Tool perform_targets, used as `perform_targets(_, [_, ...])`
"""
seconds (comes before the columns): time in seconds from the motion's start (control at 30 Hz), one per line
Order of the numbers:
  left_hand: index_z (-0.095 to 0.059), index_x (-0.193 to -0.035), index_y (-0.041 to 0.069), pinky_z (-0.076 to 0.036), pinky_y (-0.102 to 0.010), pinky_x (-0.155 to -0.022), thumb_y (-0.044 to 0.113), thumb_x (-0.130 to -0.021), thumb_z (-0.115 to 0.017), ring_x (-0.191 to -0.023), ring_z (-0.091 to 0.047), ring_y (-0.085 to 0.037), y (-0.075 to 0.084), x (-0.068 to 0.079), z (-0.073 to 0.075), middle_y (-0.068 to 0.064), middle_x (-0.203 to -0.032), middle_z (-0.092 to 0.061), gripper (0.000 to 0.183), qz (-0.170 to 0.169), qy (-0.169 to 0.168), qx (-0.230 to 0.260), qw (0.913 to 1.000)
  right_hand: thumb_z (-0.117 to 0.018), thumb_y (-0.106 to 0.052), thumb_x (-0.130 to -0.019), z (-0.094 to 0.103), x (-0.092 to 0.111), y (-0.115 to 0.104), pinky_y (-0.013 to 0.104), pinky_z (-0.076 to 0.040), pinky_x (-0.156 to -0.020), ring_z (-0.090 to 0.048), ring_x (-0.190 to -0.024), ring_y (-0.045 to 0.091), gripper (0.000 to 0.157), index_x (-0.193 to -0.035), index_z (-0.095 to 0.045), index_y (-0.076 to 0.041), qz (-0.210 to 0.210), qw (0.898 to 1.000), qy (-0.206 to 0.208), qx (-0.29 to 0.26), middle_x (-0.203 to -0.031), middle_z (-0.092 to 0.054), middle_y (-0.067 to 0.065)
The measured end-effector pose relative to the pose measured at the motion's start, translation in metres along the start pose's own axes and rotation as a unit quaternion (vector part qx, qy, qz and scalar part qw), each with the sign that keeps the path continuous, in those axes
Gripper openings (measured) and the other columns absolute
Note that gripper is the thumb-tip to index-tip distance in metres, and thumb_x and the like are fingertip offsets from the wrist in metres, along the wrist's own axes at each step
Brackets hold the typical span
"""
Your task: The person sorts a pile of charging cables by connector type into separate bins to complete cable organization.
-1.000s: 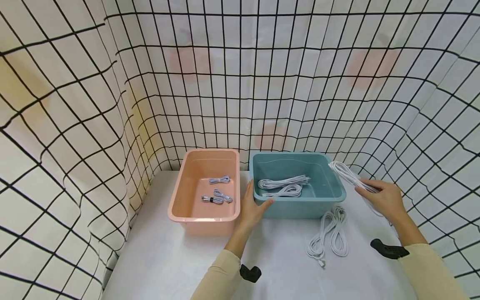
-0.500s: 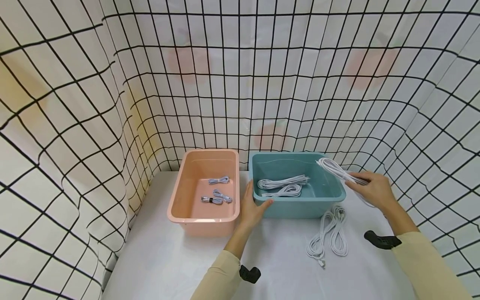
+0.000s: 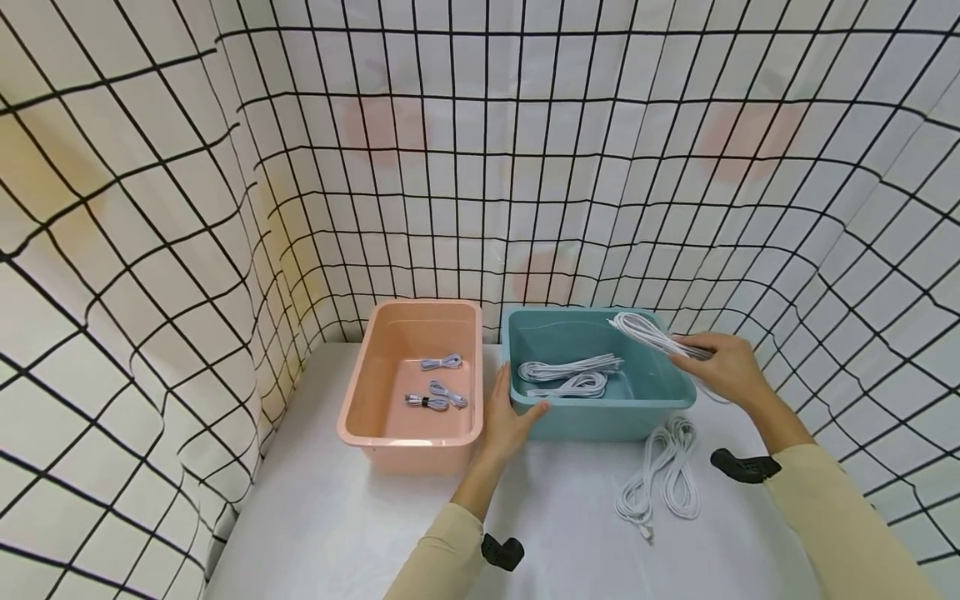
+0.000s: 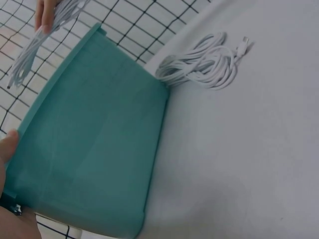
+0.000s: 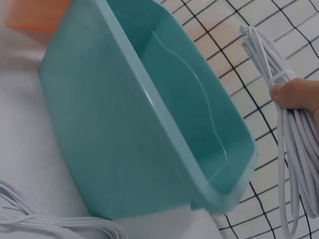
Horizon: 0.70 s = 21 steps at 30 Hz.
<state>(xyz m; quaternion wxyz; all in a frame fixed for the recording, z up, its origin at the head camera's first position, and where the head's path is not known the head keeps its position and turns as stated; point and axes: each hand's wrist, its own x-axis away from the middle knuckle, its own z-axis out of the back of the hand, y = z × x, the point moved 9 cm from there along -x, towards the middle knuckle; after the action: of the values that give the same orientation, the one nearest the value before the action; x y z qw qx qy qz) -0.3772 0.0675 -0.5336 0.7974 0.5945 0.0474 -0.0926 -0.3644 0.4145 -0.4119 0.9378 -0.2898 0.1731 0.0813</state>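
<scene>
My right hand [image 3: 717, 365] grips a bundle of white cable [image 3: 643, 330] by its middle, and the bundle's left end hangs over the right part of the teal bin [image 3: 600, 421]. In the right wrist view the thumb presses on the looped cable [image 5: 299, 159]. My left hand [image 3: 508, 421] holds the bin's near left corner, thumb along the front rim and fingers along the left side. Two white cable bundles [image 3: 573, 367] lie inside the bin. On the table before its right corner rests another coiled white cable [image 3: 637, 492] with a plug end.
Left of the teal bin stands a peach bin [image 3: 408, 454] with several small tied cables [image 3: 442, 362] in it. A black wire grid [image 3: 487, 200] backed by white cloth encloses the table [image 3: 315, 517] at the back and sides.
My right hand has moved left with the cable bundle, from beside the teal bin to over its right part. The left hand stays at the bin's corner.
</scene>
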Motion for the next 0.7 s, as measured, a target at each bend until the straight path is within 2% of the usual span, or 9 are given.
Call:
perform_targets(0.1, [-0.025,-0.164,0.007,-0.026,-0.049,-0.121,0.028,-0.089,-0.085,-0.152,-0.026,-0.033,-0.001,0.000,0.000,-0.016,-0.167,-0.026,0.098,0.003,0.001,-0.003,1.0000,-0.079,-0.025,-0.094,-0.006,-0.008,-0.005,0.031,-0.059,-0.078,-0.068,-0.103,0.045,0.040,-0.122,-0.074,0.003,-0.005,1.000,-0.011,-0.001,-0.117,-0.069,0.027])
perform_targets(0.17, [-0.026,-0.164,0.008,-0.025,-0.049,-0.121,0.030,-0.089,-0.085,-0.152,-0.026,-0.033,-0.001,0.000,0.000,-0.016,-0.167,-0.027,0.098,0.002,0.002,-0.005,1.0000,-0.079,-0.025,-0.094,-0.010,-0.014,-0.009,0.050,-0.060,-0.080,-0.068,-0.102,0.044,0.039,-0.121,-0.074,0.003,0.000,1.000,-0.015,0.001,-0.116,-0.070,0.027])
perform_targets(0.23, [-0.026,-0.164,0.007,-0.025,-0.049,-0.121,0.029,-0.089,-0.085,-0.152,-0.026,-0.033,0.000,0.000,-0.001,-0.016,-0.167,-0.027,0.098,0.000,0.001,-0.003,1.0000,-0.078,-0.025,-0.094,-0.013,-0.020,-0.013,0.060,-0.057,-0.082,-0.068,-0.102,0.045,0.039,-0.120,-0.074,0.004,0.009,1.000,-0.020,0.008,-0.115,-0.070,0.027])
perform_targets(0.33, [-0.026,-0.164,0.008,-0.024,-0.049,-0.121,0.027,-0.089,-0.085,-0.152,-0.025,-0.032,0.001,0.000,0.000,-0.017,-0.167,-0.026,0.098,-0.004,0.002,-0.006,1.0000,-0.079,-0.024,-0.094,-0.019,-0.030,-0.021,0.062,-0.056,-0.081,-0.068,-0.100,0.045,0.038,-0.120,-0.075,0.002,0.025,0.999,-0.033,0.027,-0.113,-0.070,0.027])
perform_targets(0.5, [-0.026,-0.164,0.007,-0.025,-0.049,-0.121,0.025,-0.088,-0.086,-0.152,-0.026,-0.033,0.002,0.000,0.003,-0.018,-0.167,-0.027,0.098,-0.010,0.009,-0.011,0.9998,-0.080,-0.023,-0.092,-0.028,-0.046,-0.036,0.063,-0.054,-0.083,-0.068,-0.101,0.045,0.034,-0.117,-0.077,-0.001,0.081,0.993,-0.045,0.069,-0.113,-0.072,0.026])
perform_targets(0.7, [-0.026,-0.164,0.008,-0.024,-0.051,-0.121,0.024,-0.089,-0.085,-0.152,-0.026,-0.035,0.002,0.000,0.002,-0.018,-0.167,-0.027,0.097,-0.003,0.003,-0.014,0.9999,-0.079,-0.023,-0.093,-0.041,-0.061,-0.056,0.062,-0.053,-0.088,-0.068,-0.104,0.043,0.032,-0.117,-0.078,-0.002,0.121,0.986,-0.070,0.089,-0.111,-0.075,0.020])
